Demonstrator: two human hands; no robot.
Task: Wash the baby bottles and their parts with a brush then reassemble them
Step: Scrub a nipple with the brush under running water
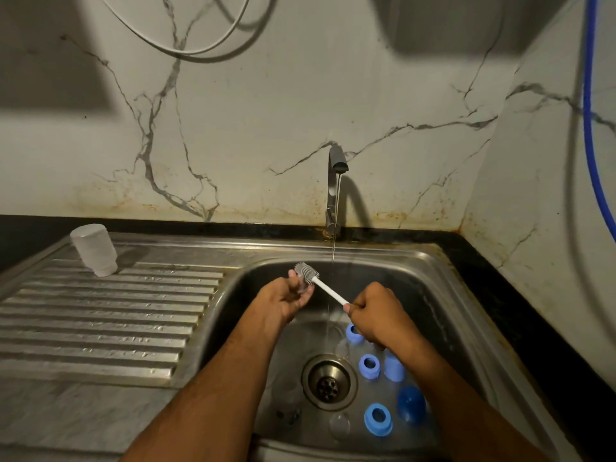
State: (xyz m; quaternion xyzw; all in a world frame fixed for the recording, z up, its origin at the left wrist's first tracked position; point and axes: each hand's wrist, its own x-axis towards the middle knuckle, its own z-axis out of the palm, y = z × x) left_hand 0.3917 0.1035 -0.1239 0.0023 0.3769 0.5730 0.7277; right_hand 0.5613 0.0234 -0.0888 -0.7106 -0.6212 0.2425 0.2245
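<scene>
- Steel sink, centre of frame: smooth basin, ribbed drainboard at left.
- Brush, above the basin: grey bristled head, straight white handle.
- Right hand, fingers curled round the handle's end, knuckles up.
- Left hand, fingers curled, holds a small clear part against the bristles; its shape is indistinct.
- Blue rings and a round dark-blue cap lie in the basin, lower right.
- Frosted bottle stands inverted on the drainboard, left.
- Tap runs a thin stream.
</scene>
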